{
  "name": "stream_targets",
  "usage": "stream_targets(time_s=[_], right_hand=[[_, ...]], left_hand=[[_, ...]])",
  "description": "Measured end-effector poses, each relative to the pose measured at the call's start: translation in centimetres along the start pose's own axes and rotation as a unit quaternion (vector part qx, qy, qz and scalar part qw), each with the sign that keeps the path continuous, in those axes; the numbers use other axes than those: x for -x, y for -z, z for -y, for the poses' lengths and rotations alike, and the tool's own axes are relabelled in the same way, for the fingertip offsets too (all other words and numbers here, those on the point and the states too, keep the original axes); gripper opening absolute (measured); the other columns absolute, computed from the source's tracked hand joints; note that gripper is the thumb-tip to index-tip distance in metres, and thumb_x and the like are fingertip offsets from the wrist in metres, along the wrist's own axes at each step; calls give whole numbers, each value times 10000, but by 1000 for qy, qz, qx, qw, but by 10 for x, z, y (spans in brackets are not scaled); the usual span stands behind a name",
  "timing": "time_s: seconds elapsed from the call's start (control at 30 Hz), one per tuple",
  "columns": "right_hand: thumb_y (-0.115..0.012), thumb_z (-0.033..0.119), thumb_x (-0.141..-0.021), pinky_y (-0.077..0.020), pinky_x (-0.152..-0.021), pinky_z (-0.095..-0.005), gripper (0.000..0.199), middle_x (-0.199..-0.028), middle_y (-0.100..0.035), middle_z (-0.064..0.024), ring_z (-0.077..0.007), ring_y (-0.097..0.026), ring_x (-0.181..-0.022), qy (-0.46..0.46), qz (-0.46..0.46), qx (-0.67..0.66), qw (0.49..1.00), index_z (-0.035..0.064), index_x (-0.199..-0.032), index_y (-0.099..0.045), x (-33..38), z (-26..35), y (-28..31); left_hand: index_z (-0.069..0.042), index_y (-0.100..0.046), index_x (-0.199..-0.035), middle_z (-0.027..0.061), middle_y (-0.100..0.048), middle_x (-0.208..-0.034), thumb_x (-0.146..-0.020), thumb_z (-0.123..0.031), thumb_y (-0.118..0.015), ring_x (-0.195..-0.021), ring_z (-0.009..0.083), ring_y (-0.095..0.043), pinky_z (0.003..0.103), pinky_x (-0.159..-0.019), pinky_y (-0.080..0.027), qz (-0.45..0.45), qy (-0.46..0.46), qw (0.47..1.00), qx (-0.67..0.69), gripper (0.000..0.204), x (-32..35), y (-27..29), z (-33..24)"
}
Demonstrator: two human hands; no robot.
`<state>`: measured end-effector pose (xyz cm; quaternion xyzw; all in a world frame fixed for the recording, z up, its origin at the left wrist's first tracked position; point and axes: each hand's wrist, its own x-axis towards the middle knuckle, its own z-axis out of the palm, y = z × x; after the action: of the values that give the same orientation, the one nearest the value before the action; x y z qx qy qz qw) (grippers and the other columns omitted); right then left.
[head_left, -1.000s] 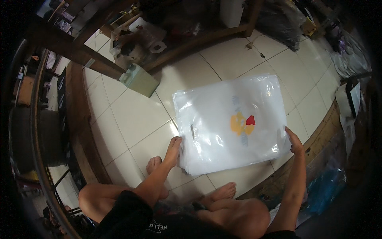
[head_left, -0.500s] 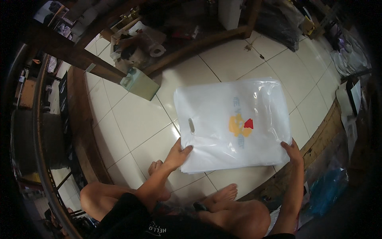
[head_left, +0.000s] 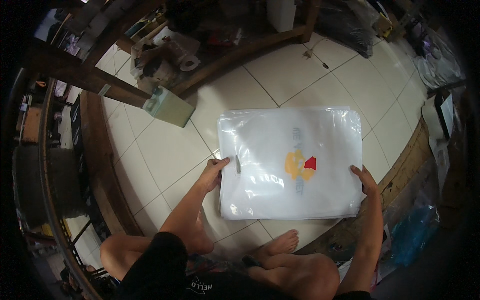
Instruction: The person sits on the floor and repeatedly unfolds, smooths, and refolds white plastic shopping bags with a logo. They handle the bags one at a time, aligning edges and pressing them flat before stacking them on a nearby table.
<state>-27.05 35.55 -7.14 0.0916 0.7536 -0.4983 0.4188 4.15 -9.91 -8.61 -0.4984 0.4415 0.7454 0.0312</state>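
Observation:
A stack of white, glossy plastic bags (head_left: 260, 197) lies in front of me, printed with a yellow figure, a red patch and grey lettering. Near its left side a slot-shaped handle hole (head_left: 238, 164) is cut through. My left hand (head_left: 214, 172) grips the left edge beside that hole, thumb on top and fingers partly hidden at the edge. On the opposite edge, my right hand (head_left: 366, 179) holds the stack the same way, its thumb over the top sheet. Along the margins, several layers show slightly out of line.
A pale green jerrycan (head_left: 170, 107) stands on the tiled floor (head_left: 165, 155) beside a wooden frame (head_left: 245, 56). Behind it is a box of odds and ends (head_left: 162, 62). Wooden beams (head_left: 102, 165) run along the left; clear and blue plastic (head_left: 415, 230) lies at the right.
My left hand has moved farther up the left edge, level with the handle hole. My right hand has shifted slightly away from me. The stack's far edge sits nearer, and its top sheet looks flatter.

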Motion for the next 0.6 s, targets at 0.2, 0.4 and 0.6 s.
stream_targets(time_s=[0.2, 0.4, 0.6], right_hand=[[-688, 229, -888, -508, -954, -420, 620, -1228, -614, -211, -305, -648, -1053, -50, 42, 1, 998, -54, -1380, -441, 9, 13, -12], [-699, 222, -878, -517, -924, -408, 564, -1155, -648, -189, -279, -653, -1008, -10, -28, 54, 998, -56, -1326, -496, 14, 7, -14], [-693, 202, -879, -533, -885, -404, 528, -1096, -670, -183, -269, -662, -979, 3, -34, 38, 999, -55, -1306, -517, 35, 25, -17]], left_hand=[[-34, -342, -1232, 172, -563, -1110, -839, -233, -750, -964, 250, -625, 396, -791, -568, 38, -59, 997, 38, 600, 8, -27, 4], [-48, -324, -1273, 152, -567, -1117, -919, 2, -562, -1021, 218, -595, 378, -871, -526, 58, -207, 973, -80, 430, 28, -44, -2], [-83, -30, -1508, 237, -441, -1333, -888, 46, -541, -1127, 288, -564, 388, -984, -454, 21, -401, 891, -213, 814, 92, -78, -9]])
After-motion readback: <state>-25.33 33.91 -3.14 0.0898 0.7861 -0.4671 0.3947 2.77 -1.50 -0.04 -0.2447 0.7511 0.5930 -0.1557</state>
